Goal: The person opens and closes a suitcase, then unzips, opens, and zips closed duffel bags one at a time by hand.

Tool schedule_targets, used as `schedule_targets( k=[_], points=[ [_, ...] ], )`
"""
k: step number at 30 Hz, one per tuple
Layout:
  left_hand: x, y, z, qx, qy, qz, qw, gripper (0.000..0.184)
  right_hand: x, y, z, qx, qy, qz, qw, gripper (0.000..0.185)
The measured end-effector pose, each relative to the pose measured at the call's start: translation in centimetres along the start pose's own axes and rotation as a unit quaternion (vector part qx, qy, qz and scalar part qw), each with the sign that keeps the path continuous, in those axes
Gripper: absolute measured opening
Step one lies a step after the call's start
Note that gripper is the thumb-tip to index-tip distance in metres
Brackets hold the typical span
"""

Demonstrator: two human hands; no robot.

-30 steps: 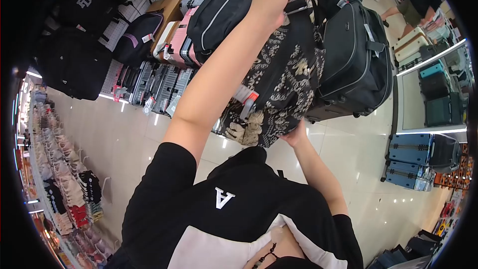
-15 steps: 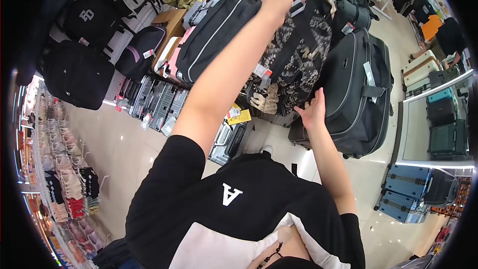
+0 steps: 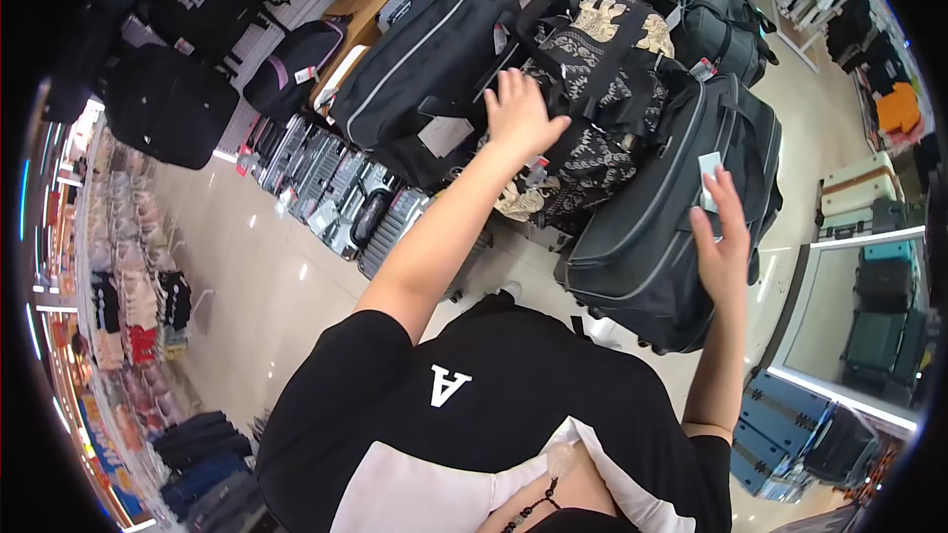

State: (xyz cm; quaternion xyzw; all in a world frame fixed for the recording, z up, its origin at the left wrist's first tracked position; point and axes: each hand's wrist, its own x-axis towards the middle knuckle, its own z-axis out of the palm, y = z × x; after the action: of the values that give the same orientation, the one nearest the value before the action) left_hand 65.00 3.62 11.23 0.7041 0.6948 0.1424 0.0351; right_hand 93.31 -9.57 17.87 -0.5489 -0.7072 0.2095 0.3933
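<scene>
My left hand is open with its fingers spread, over the near left side of a black duffel bag with a cream elephant pattern. Whether it touches the fabric I cannot tell. To its left lies a plain black duffel bag with a grey piping line. My right hand is open too, its fingers apart over the large dark wheeled bag, close to a pale paper tag.
Several grey suitcases stand low at the left, below black backpacks on a rack. A dark green bag sits behind the wheeled one. Blue suitcases and a mirror are at the right.
My left hand has come down and nearer from the far end of the patterned bag. My right hand has moved right, from the patterned bag's near edge to the dark wheeled bag.
</scene>
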Motion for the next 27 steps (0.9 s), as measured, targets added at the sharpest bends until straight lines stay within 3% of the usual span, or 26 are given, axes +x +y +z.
schedule_targets(
  k=[4, 6, 10, 12, 14, 17, 27],
  points=[
    [-5.5, 3.2, -0.2, -0.129, 0.145, -0.032, 0.98, 0.082, 0.3, 8.2, -6.4, -0.166, -0.045, -0.013, 0.985, 0.043],
    [-10.4, 7.8, -0.7, -0.191, 0.155, -0.009, 0.969, 0.077, 0.3, 12.3, -8.8, -0.265, -0.09, -0.042, 0.959, 0.048],
    [-20.1, 19.0, 0.7, -0.198, 0.164, 0.02, 0.966, 0.073, -0.1, 17.9, -10.2, -0.144, -0.152, -0.124, 0.97, 0.056],
    [-23.4, 23.9, 2.9, -0.198, 0.118, -0.002, 0.973, 0.071, -0.3, 19.3, -9.9, -0.084, -0.156, -0.145, 0.973, 0.059],
    [-24.9, 26.7, 5.3, -0.076, 0.096, -0.048, 0.991, 0.069, -0.5, 20.6, -9.5, -0.06, -0.153, -0.174, 0.971, 0.064],
    [-25.1, 26.8, 7.9, -0.045, 0.114, -0.089, 0.988, 0.064, -0.2, 21.3, -9.7, -0.066, -0.158, -0.211, 0.962, 0.065],
    [-22.9, 28.0, 6.8, 0.02, 0.068, -0.145, 0.987, 0.079, 2.3, 23.3, -13.9, -0.131, -0.194, -0.328, 0.915, 0.067]
  ],
)
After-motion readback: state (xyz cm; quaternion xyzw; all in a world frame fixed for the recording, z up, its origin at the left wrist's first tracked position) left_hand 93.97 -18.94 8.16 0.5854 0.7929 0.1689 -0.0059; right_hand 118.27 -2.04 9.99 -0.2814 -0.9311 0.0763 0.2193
